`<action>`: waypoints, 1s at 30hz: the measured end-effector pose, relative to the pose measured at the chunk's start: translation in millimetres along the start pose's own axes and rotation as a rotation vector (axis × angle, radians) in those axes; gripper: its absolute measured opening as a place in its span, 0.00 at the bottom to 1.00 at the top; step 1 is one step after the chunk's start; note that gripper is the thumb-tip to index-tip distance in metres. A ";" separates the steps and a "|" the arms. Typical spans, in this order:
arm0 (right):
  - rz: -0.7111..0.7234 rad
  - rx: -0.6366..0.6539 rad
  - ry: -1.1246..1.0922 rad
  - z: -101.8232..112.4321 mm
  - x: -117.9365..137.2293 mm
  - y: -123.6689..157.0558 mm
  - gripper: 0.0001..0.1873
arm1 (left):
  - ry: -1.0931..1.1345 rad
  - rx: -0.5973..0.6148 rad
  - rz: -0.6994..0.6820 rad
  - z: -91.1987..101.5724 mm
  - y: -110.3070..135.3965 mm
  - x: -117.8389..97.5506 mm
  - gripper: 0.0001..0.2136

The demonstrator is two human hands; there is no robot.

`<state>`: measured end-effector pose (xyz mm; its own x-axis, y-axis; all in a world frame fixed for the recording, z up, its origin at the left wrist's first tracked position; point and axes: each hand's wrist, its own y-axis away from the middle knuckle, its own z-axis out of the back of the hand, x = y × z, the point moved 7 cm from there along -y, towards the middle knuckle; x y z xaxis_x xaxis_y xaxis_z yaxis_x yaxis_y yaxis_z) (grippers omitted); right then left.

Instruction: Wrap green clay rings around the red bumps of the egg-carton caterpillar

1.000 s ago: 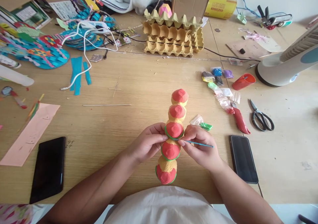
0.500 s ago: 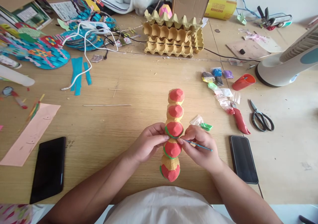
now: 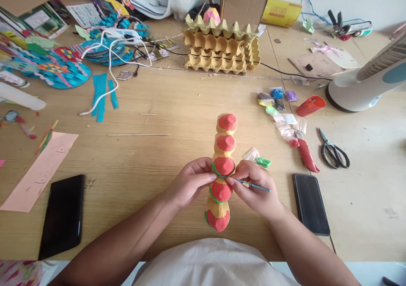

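A strip of egg carton cups point(image 3: 221, 210) runs lengthwise in front of me, its bumps capped with red clay and several of them edged in green. My left hand point(image 3: 193, 182) grips the strip's left side near the middle, thumb on top. Pinched in my right hand point(image 3: 255, 184) is a thin blue modelling tool point(image 3: 253, 185), whose tip lies in the groove below the third red cap, against the green edge. Behind my right hand is a small opened packet of green clay point(image 3: 263, 162).
Scissors point(image 3: 334, 151), a red-handled fork point(image 3: 306, 153), a red cup point(image 3: 311, 105) and bagged clay point(image 3: 277, 93) lie to the right. Phones point(image 3: 63, 216) point(image 3: 311, 203) flank my arms. Egg trays point(image 3: 218, 62) stand at the back; a thin stick point(image 3: 137, 134) lies left of centre.
Hardly anything differs. The upper end of the carton strip has tilted slightly to the right; both hands keep their hold.
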<state>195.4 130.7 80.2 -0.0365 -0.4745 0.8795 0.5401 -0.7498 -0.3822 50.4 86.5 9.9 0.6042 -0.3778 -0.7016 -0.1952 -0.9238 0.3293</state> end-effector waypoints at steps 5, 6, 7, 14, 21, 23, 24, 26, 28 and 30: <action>-0.041 -0.005 -0.045 0.0 -1.8 -0.4 0.08 | 0.000 0.004 -0.001 1.4 -0.8 0.9 0.06; -0.063 -0.007 -0.092 0.3 -3.7 0.0 0.08 | 0.002 0.002 0.000 1.7 -0.9 1.0 0.06; -0.088 -0.010 -0.144 0.7 -6.3 0.7 0.09 | 0.003 -0.001 -0.001 2.0 -1.0 0.9 0.06; -0.289 -0.259 -0.463 13.6 -35.9 5.3 0.12 | 0.014 -0.051 -0.012 3.2 -0.4 -3.1 0.08; -0.548 -0.229 -0.532 -3.7 -63.1 7.0 0.15 | 0.047 -0.034 -0.034 -0.6 -1.9 -8.3 0.07; -0.562 -0.138 -0.588 -14.5 -65.3 9.9 0.19 | 0.069 -0.029 -0.040 -0.1 -2.3 -8.3 0.07; -0.556 -0.102 -0.613 -18.7 -65.4 11.5 0.21 | 0.077 -0.031 -0.036 0.4 -2.4 -7.8 0.08; -0.546 -0.048 -0.643 -24.1 -65.4 14.7 0.20 | 0.087 -0.041 -0.027 1.7 -2.5 -6.6 0.08; -0.549 -0.026 -0.656 -26.1 -66.2 17.2 0.18 | 0.084 -0.035 -0.022 1.6 -2.5 -6.2 0.09; -0.555 -0.026 -0.666 -26.0 -67.3 18.3 0.15 | 0.078 -0.010 -0.024 0.1 -2.4 -6.7 0.08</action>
<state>185.9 136.9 6.6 0.2153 0.3256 0.9207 0.5702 -0.8073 0.1521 46.8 91.2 13.7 0.6672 -0.3490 -0.6581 -0.1723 -0.9318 0.3195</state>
